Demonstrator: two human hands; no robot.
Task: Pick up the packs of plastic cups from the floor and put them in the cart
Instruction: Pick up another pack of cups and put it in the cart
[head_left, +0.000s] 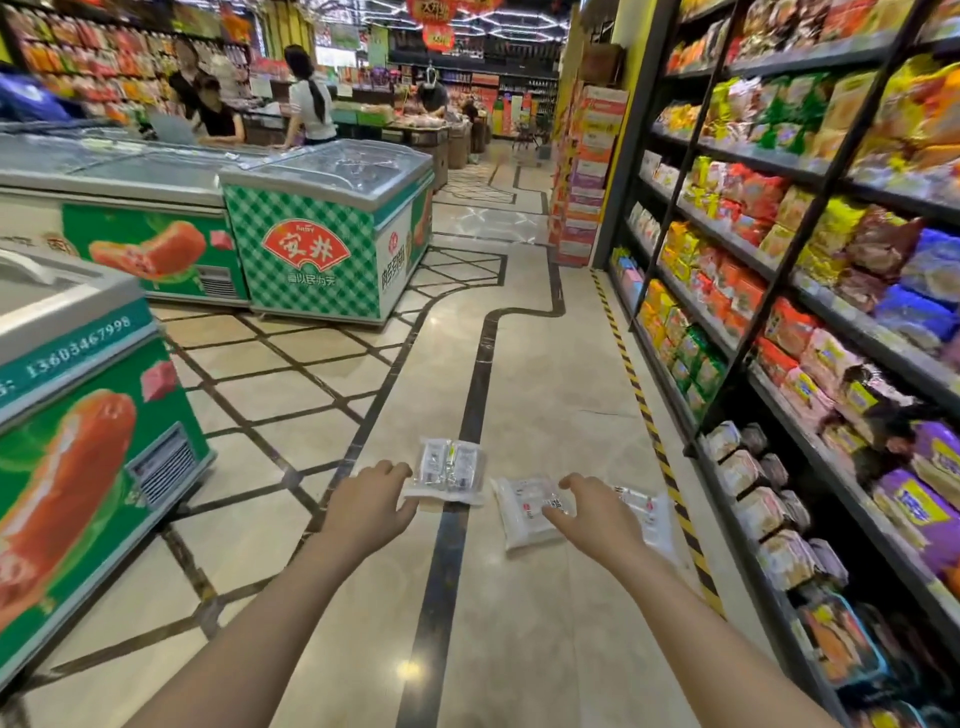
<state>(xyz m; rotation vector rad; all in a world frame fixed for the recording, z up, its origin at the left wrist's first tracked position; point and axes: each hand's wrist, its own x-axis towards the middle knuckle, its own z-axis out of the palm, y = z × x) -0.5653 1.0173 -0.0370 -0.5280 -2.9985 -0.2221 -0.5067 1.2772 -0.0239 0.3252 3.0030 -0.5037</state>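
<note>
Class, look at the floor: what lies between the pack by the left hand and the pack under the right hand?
In the head view, only bare floor: a dark inlaid stripe beside the left pack and pale tile up to the right pack.

Glossy tiled floor (545, 374) with three cup packs (451, 470), freezers (322, 234).

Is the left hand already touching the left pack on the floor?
Cannot tell. In the head view the left hand overlaps the near edge of the left pack, but contact is not plain.
</note>
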